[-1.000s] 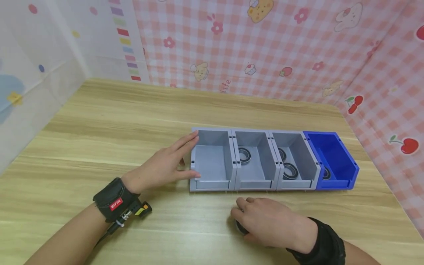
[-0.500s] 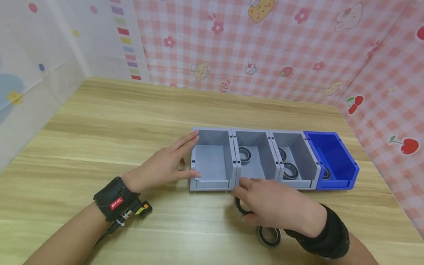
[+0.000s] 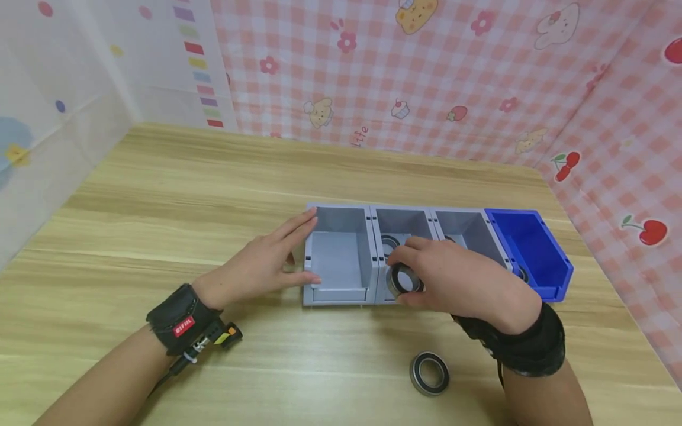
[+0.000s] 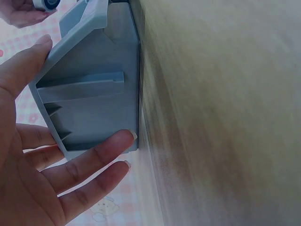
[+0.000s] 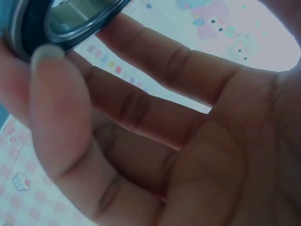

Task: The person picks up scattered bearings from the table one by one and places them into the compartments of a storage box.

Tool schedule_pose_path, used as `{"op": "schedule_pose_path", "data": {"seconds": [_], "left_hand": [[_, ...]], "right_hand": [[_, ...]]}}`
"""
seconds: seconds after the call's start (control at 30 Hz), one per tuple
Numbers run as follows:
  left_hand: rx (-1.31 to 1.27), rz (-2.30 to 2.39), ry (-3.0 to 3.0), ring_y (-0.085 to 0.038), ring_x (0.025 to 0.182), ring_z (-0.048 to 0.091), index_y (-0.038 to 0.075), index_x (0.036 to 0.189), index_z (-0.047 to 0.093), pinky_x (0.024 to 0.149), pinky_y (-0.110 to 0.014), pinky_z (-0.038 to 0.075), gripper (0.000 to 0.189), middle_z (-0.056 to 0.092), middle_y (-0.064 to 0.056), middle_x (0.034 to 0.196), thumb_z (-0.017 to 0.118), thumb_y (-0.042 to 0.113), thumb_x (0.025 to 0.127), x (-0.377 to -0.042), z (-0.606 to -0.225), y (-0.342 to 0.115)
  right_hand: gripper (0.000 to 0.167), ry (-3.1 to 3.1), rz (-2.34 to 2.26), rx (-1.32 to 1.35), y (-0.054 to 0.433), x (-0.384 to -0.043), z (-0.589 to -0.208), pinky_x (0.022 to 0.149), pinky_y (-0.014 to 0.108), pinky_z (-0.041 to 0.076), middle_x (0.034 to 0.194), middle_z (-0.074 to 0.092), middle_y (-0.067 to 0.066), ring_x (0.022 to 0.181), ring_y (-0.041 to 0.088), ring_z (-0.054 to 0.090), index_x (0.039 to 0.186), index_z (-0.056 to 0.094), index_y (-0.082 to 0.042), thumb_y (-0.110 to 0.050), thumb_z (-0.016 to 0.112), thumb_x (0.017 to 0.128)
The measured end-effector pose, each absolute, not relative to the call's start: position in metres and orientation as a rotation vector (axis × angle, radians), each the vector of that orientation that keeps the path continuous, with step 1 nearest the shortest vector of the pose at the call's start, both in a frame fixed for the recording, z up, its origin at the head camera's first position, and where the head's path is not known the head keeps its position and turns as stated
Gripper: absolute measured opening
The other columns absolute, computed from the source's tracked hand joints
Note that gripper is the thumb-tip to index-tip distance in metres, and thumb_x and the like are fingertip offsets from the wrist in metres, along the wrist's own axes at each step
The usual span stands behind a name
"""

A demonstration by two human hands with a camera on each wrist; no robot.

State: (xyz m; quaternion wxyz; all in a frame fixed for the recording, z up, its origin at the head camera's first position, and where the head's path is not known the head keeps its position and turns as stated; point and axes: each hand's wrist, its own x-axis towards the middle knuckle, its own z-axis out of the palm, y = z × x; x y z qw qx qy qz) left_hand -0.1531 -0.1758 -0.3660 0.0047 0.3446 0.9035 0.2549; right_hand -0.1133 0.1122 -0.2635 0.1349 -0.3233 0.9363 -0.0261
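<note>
My right hand pinches a ball bearing, a metal ring with a black seal, between thumb and fingers over the front of the second grey bin. Close up in the right wrist view, thumb and fingertips hold the bearing by its rim. Another bearing lies inside that bin, partly covered by the hand. My left hand rests against the outer side of the leftmost grey bin, fingers extended. In the left wrist view, its thumb and fingers spread along the bin's side wall.
To the right stand a third grey bin, its contents mostly hidden by the right hand, and a blue bin with a bearing partly in sight. One loose bearing lies on the wooden table in front. Patterned cloth walls rise behind.
My right hand has lifted a bearing from the table and carried it forward over the second bin, uncovering the loose bearing behind it. The left hand stays in place.
</note>
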Motion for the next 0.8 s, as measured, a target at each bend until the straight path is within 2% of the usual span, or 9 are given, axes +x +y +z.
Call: {"op": "schedule_pose_path", "data": {"seconds": [0.23,0.53,0.67,0.8], "left_hand": [[1.089,0.798,2.839,-0.006,0.072,0.056,0.005,0.152,0.022,0.061,-0.022,0.045,0.094,0.012,-0.001,0.159,0.067,0.051,0.084,-0.153,-0.366,-0.175],[1.098,0.806,2.832,-0.007,0.072,0.056,0.004,0.152,0.022,0.060,-0.021,0.045,0.094,0.012,-0.003,0.159,0.068,0.050,0.084,-0.152,-0.367,-0.177],[1.117,0.805,2.833,-0.007,0.072,0.056,0.003,0.152,0.021,0.061,-0.021,0.046,0.095,0.011,-0.004,0.159,0.068,0.050,0.084,-0.153,-0.367,-0.177],[1.121,0.796,2.834,-0.006,0.072,0.056,0.004,0.152,0.020,0.061,-0.021,0.046,0.094,0.011,-0.003,0.159,0.067,0.051,0.085,-0.154,-0.367,-0.177]], "right_hand": [[0.044,2.732,-0.087,-0.808,0.117,-0.128,-0.266,0.067,0.032,0.050,0.097,0.059,0.003,0.074,0.015,0.053,0.116,0.065,-0.011,-0.029,0.080,0.079],[0.044,2.742,-0.037,-0.778,0.111,-0.143,-0.283,0.071,0.035,0.051,0.100,0.061,0.006,0.080,0.019,0.056,0.115,0.065,-0.009,-0.029,0.079,0.079],[0.045,2.700,-0.013,-0.767,0.108,-0.150,-0.292,0.071,0.036,0.051,0.103,0.061,0.008,0.083,0.020,0.057,0.119,0.064,-0.007,-0.028,0.077,0.081],[0.049,2.653,0.009,-0.763,0.106,-0.156,-0.299,0.077,0.037,0.051,0.110,0.061,0.013,0.090,0.022,0.059,0.124,0.060,-0.003,-0.026,0.076,0.083]]}}
